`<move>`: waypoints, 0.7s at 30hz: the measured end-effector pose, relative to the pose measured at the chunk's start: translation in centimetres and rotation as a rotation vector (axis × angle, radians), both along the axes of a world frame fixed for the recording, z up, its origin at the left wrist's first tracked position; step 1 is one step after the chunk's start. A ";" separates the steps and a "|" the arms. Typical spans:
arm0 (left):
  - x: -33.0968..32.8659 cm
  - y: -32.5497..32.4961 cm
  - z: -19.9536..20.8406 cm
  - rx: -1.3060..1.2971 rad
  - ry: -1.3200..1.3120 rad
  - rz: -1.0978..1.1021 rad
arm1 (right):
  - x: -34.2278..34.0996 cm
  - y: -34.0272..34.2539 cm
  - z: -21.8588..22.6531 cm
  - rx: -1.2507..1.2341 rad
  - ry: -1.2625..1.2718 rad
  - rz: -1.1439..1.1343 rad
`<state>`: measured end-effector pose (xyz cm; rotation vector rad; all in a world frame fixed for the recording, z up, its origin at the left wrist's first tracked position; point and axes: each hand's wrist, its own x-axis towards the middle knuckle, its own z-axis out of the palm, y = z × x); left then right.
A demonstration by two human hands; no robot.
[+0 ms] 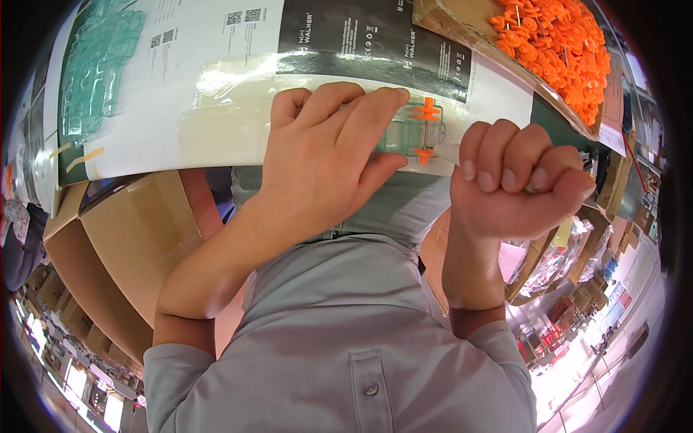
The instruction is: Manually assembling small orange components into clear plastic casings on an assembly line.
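My left hand (325,148) lies over the near edge of the table, thumb and forefinger gripping a see-through green plastic part (398,136). Much of that part is hidden beneath the hand. At its right end a thin metal axle (426,133) runs across, with an orange wheel-like piece (427,110) at the far end and another orange piece (424,155) at the near end. Just to the right, my right hand (516,177) is closed in a fist. A pale, whitish tip (448,152) shows beside its fingers; what the fist holds is hidden.
An open cardboard box (462,30) at the far right holds a heap of orange wheel-like pieces (559,54) with metal pins. Several clear green plastic parts (97,72) lie at the far left. Black-and-white printed sheeting (346,36) covers the table. A large cardboard box (141,231) stands below left.
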<state>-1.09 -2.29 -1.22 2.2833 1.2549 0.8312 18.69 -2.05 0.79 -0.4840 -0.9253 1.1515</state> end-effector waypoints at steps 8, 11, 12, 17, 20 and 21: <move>0.0 0.0 -0.2 0.017 0.000 0.004 | -0.3 -0.3 0.1 -0.007 -0.019 0.028; 0.0 0.0 -0.2 0.020 -0.011 0.004 | -0.8 -0.7 0.1 0.038 -0.079 0.003; 0.0 0.0 -0.3 0.021 -0.011 0.004 | -0.9 -0.8 0.1 0.061 -0.107 -0.008; 0.0 0.1 -0.4 0.032 -0.013 0.005 | -0.7 -0.7 0.0 0.079 -0.036 0.005; 0.0 0.1 -0.3 0.031 -0.011 0.001 | -0.9 -0.5 -0.1 0.098 -0.067 -0.005; 0.0 0.0 -0.3 0.026 -0.005 0.000 | -1.0 -0.7 0.0 0.098 -0.068 -0.006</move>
